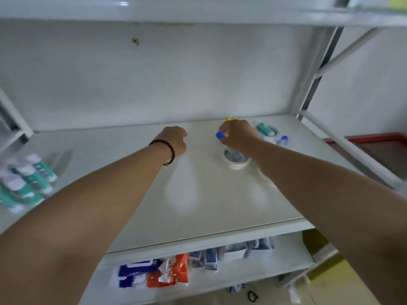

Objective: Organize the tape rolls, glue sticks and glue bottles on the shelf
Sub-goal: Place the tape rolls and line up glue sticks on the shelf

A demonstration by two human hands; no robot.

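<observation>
In the head view we reach both arms over the white shelf [154, 194]. Our right hand [239, 134], right of centre, curls its fingers round a small glue bottle [220, 135] with a blue cap, holding it just above a white tape roll [235, 160] lying flat. Something yellow [230, 118] peeks out behind the knuckles; we cannot tell what it is. Our left hand [175, 139], at centre, is curled into a loose fist and seems to hold nothing.

At the upper right of the shelf, a teal glue stick [265, 128] lies on another roll, with a second blue-capped bottle [282, 140] beside it. More teal sticks [26, 181] lie grouped at the left edge, blurred. Packets [154, 271] sit on the lower shelf.

We judge the bottle light, smooth and slightly squeezable, so it is best taken by the body below the cap, not pressed hard. The roll should be stiff and light, easiest pinched through its rim.
</observation>
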